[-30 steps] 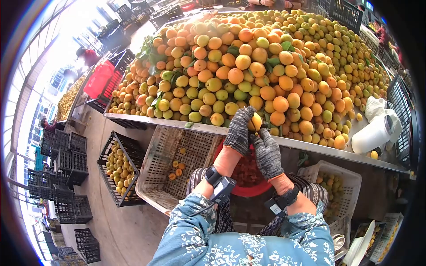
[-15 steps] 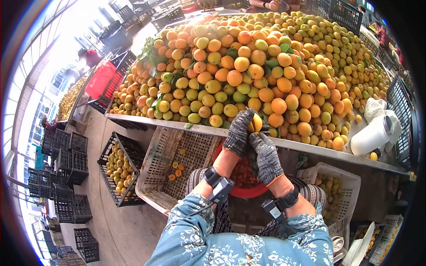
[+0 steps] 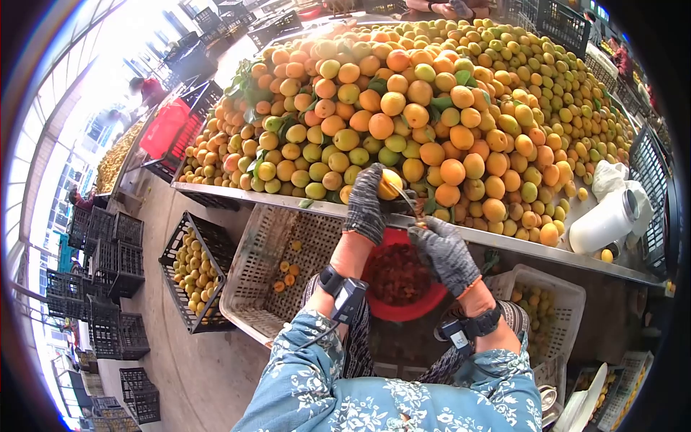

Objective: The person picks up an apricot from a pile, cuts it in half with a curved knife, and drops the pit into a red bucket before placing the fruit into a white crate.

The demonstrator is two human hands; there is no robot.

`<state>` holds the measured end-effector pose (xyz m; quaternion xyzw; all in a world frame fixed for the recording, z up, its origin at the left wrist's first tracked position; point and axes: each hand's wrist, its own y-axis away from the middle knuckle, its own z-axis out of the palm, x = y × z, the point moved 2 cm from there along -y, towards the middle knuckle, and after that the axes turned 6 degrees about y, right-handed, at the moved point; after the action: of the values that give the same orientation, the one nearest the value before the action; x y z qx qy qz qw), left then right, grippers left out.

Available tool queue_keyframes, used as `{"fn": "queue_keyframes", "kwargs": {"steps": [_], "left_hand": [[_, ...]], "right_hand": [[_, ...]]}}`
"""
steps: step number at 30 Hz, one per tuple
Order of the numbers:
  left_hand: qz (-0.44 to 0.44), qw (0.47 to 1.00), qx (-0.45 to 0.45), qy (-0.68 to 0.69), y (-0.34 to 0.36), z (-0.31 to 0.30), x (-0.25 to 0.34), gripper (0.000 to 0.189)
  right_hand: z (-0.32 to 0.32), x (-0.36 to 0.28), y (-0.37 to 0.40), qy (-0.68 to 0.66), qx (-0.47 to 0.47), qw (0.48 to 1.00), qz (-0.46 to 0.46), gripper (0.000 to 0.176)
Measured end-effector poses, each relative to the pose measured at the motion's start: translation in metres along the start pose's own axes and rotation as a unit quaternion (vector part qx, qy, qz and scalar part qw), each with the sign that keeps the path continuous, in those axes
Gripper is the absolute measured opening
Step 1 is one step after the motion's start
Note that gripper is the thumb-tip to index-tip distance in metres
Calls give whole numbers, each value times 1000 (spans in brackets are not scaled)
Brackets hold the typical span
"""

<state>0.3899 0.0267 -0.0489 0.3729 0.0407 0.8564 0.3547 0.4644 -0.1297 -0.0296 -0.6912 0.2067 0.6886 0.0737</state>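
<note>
Both hands wear dark grey knit gloves. My left hand (image 3: pixel 368 205) is closed around a yellow-orange apricot (image 3: pixel 389 185) at the front edge of the heaped table. In my right hand (image 3: pixel 445 248) is a small knife (image 3: pixel 412 206), its thin metal blade pointing up toward the apricot. Between and below my hands sits a red basin (image 3: pixel 400 314) holding reddish-brown pits (image 3: pixel 397 272). A big pile of apricots (image 3: pixel 403 108), green to orange with some leaves, rises just beyond my hands.
Left of my knees stands a pale crate (image 3: pixel 248 270) with a few apricot halves (image 3: pixel 286 276). Beside it is a black crate (image 3: pixel 206 309) of apricots. Another pale crate (image 3: pixel 568 306) is at right. A white jug (image 3: pixel 601 222) lies on the metal-edged table (image 3: pixel 497 240). A person's hands (image 3: pixel 453 9) show opposite.
My hands have moved apart, the left slightly up and left with the apricot, the right down and right. The knife blade and more of the red basin now show between them.
</note>
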Motion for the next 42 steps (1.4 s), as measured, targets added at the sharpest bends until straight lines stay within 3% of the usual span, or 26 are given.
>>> {"fn": "queue_keyframes", "kwargs": {"steps": [2, 6, 8, 13, 17, 19, 20, 22, 23, 25, 26, 27, 28, 31, 32, 33, 34, 35, 36, 37, 38, 39, 40, 41, 42], "left_hand": [[-30, 1000, -7, 5, 8, 1, 11, 36], [-69, 995, -62, -38, 17, 7, -10, 33], [-41, 991, -75, -102, 25, 19, -18, 32], [2, 981, -94, -172, 21, 28, -38, 38], [-6, 977, -116, -181, 29, 25, -39, 38], [85, 925, -190, -317, 29, 23, -38, 35], [85, 925, -189, -318, 30, 23, -40, 35], [20, 978, -155, -135, 33, 23, -46, 29], [19, 979, -154, -135, 31, 19, -51, 29], [251, 894, -228, -292, 29, 14, -55, 23], [249, 895, -228, -292, 40, 25, -47, 23], [99, 966, -183, -150, 48, 32, -42, 22], [-55, 990, -127, -1, 56, 37, -41, 21], [-79, 988, -106, 79, 44, 31, -50, 21], [-79, 988, -107, 81, 46, 28, -50, 21], [99, 972, -172, -125, 50, 25, -42, 28], [271, 879, -227, -322, 56, 29, -34, 36], [195, 913, -207, -293, 56, 32, -31, 36], [198, 912, -213, -290, 53, 32, -25, 36], [9, 963, -258, -80, 47, 32, -24, 35], [-182, 932, -282, 136, 44, 31, -25, 35], [60, 921, -283, -261, 42, 27, -21, 36], [63, 921, -283, -260, 40, 24, -22, 36], [-77, 947, -288, -117, 37, 19, -27, 39], [-213, 936, -279, 31, 34, 14, -32, 43]], "right_hand": [[-6, -17, 3, -160, 54, 986, -3, 11], [-32, -5, -25, -84, 112, 987, -78, 21], [-28, -16, -27, -4, 144, 978, -154, 31], [-24, -32, -16, -26, 56, 996, -58, 36], [-26, -27, -18, -44, 40, 994, -87, 36], [-23, -28, -14, -130, 56, 986, -89, 35], [-22, -27, -13, -131, 56, 986, -89, 35], [-22, -23, -12, -237, 54, 967, -76, 35], [-21, -18, -14, -237, 55, 967, -75, 35], [-20, -6, -18, -251, 94, 957, -108, 33], [-18, -8, -17, -251, 96, 957, -107, 33], [-15, -12, -15, -277, 102, 948, -115, 32], [-14, -13, -14, -302, 108, 939, -123, 31], [-31, 14, -24, -312, 76, 941, -106, 24], [-28, 0, -18, -428, 29, 898, -103, 23], [-34, 20, -26, -285, 97, 944, -137, 27], [-35, 19, -30, -134, 163, 963, -170, 30], [-37, 17, -31, -131, 164, 962, -174, 30], [-40, 16, -29, -319, 112, 930, -142, 34], [-40, 5, -25, -493, 53, 862, -105, 39], [-45, -1, -21, -489, 53, 864, -109, 39], [-48, -7, -16, -470, -5, 874, -124, 41], [-49, -13, -12, -450, -63, 880, -137, 44], [-47, -21, -10, -443, -44, 886, -131, 37], [-49, -18, -11, -443, -47, 885, -132, 37]]}}
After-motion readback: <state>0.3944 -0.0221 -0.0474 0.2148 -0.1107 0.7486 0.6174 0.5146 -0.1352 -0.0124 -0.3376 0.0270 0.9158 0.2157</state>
